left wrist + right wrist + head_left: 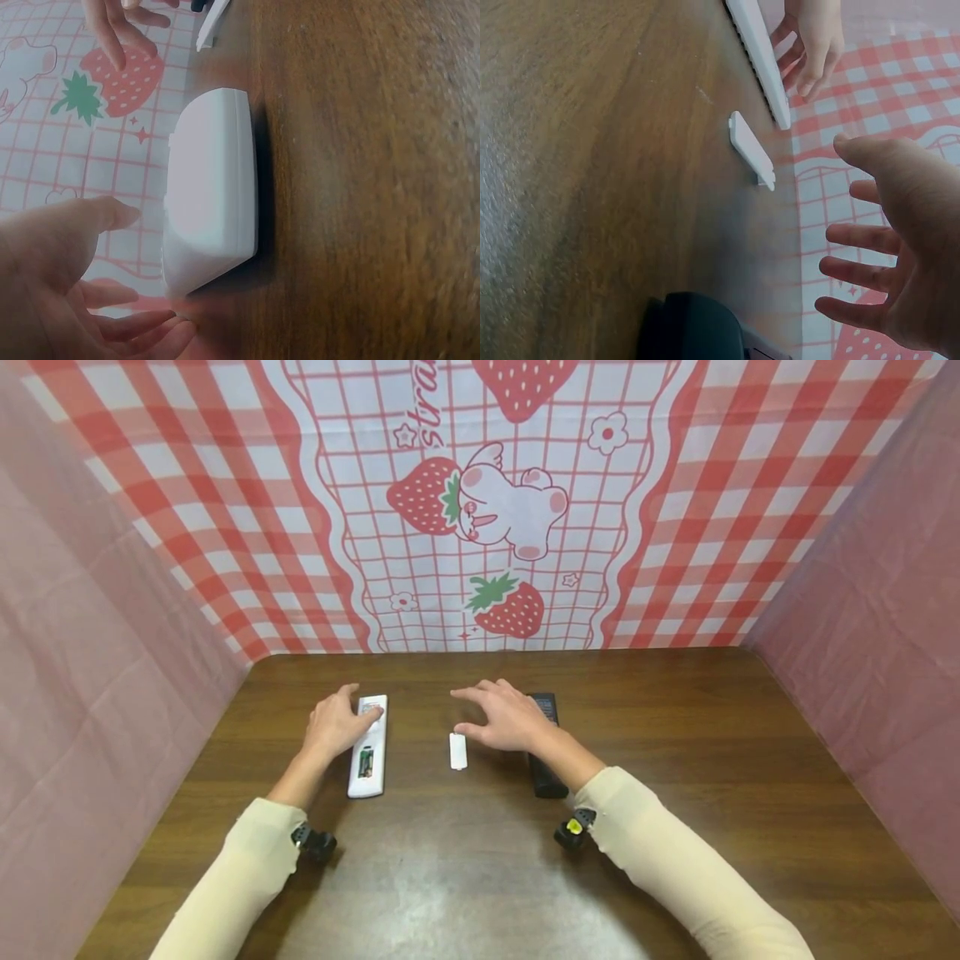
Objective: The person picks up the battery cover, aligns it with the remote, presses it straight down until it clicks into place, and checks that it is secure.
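Observation:
A white remote control [369,777] lies back up on the table, its battery compartment [366,762] uncovered with a battery showing inside. My left hand [332,724] is at its far end, the thumb extended over the remote and the fingers along the outer side. The left wrist view shows the remote's near end [214,172] with this thumb spread apart from the fingers. To the right lies a small white battery cover [458,752]. Just above and beyond it hovers my right hand [504,714], fingers spread and holding nothing, as the right wrist view shows.
A black remote control [550,781] lies under the right wrist, partly hidden by it. The brown wooden table [450,860] ends at a strawberry-print cloth [480,602] at the back. Pink cloth walls [97,635] stand on both sides.

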### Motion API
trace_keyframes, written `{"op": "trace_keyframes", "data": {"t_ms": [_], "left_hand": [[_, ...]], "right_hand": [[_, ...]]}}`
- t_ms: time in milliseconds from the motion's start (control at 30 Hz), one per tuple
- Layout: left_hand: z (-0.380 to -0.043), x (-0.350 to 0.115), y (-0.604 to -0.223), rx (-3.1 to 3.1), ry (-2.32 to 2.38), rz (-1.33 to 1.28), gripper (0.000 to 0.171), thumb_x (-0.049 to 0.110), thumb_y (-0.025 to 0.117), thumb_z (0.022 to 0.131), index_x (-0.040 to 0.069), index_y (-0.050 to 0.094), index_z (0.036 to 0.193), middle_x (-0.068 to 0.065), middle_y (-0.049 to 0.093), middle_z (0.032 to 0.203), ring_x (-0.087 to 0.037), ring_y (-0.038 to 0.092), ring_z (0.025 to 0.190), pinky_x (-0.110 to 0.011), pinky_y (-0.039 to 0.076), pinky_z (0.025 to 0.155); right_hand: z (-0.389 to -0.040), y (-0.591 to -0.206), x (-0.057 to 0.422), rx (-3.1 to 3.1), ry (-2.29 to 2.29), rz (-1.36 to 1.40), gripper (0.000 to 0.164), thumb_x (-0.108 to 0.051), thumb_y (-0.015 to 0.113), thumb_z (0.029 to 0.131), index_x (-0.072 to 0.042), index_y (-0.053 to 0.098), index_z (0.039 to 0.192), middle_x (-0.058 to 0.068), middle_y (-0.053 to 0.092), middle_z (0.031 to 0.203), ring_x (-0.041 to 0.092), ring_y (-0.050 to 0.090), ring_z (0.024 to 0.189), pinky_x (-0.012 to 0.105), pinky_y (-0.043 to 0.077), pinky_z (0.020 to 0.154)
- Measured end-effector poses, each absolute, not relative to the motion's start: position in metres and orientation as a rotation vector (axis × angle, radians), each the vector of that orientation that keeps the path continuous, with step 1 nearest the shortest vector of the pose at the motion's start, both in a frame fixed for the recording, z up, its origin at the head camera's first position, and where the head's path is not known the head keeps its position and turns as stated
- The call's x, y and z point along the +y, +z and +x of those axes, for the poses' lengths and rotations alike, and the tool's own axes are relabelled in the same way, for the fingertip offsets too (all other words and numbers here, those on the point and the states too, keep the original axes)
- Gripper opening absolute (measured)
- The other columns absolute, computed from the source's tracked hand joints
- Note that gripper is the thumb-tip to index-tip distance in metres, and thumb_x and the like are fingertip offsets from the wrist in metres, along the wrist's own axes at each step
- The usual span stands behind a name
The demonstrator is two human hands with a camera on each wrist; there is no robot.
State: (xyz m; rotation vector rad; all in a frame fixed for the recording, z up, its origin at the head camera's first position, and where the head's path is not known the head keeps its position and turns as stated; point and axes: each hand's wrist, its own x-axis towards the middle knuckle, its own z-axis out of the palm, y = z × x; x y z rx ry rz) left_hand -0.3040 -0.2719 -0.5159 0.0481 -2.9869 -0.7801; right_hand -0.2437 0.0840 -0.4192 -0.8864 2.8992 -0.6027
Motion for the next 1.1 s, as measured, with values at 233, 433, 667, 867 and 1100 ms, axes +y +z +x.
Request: {"op": "trace_keyframes", "data": {"t_ms": [233,433,667,867,1100], "left_hand": [[-0.304,-0.270,-0.517,-3.003,-0.780,0.055,0.092,0.061,0.076,0.097,0.005,0.052,0.166,-0.027,0.069,0.155,-0.053,0.067,0.138,-0.068,0.059,0.111],[-0.302,-0.268,-0.516,-3.019,-0.769,0.056,0.093,0.057,0.080,0.094,0.003,0.053,0.165,-0.028,0.073,0.147,-0.051,0.071,0.127,-0.064,0.063,0.104],[-0.303,-0.268,-0.517,-3.029,-0.786,0.046,0.092,0.052,0.083,0.093,0.001,0.055,0.163,-0.029,0.074,0.144,-0.047,0.073,0.119,-0.059,0.064,0.097],[-0.305,-0.270,-0.515,-3.052,-0.803,0.012,0.091,0.051,0.085,0.094,-0.002,0.055,0.162,-0.028,0.074,0.146,-0.050,0.070,0.128,-0.066,0.058,0.111],[-0.311,-0.276,-0.514,-3.105,-0.849,0.021,0.091,0.051,0.090,0.090,-0.002,0.060,0.158,-0.024,0.077,0.143,-0.048,0.069,0.128,-0.064,0.057,0.113]], "right_hand": [[-0.243,-0.425,0.078,2.891,-0.545,-0.893,0.058,-0.046,0.076,0.107,-0.023,0.066,0.159,0.013,0.068,0.158,0.037,0.065,0.136,0.057,0.067,0.100],[-0.242,-0.427,0.073,2.874,-0.519,-0.886,0.053,-0.044,0.077,0.107,-0.024,0.069,0.156,0.012,0.070,0.153,0.033,0.064,0.129,0.050,0.066,0.094],[-0.240,-0.432,0.070,2.869,-0.480,-0.899,0.048,-0.041,0.078,0.107,-0.023,0.073,0.151,0.009,0.074,0.139,0.026,0.063,0.114,0.038,0.059,0.079],[-0.240,-0.436,0.067,2.860,-0.480,-0.921,0.042,-0.036,0.078,0.107,-0.023,0.076,0.147,0.007,0.074,0.133,0.026,0.062,0.110,0.038,0.057,0.077],[-0.239,-0.441,0.063,2.859,-0.470,-0.931,0.036,-0.030,0.077,0.108,-0.020,0.079,0.143,0.008,0.075,0.130,0.029,0.064,0.114,0.045,0.063,0.084]]}}
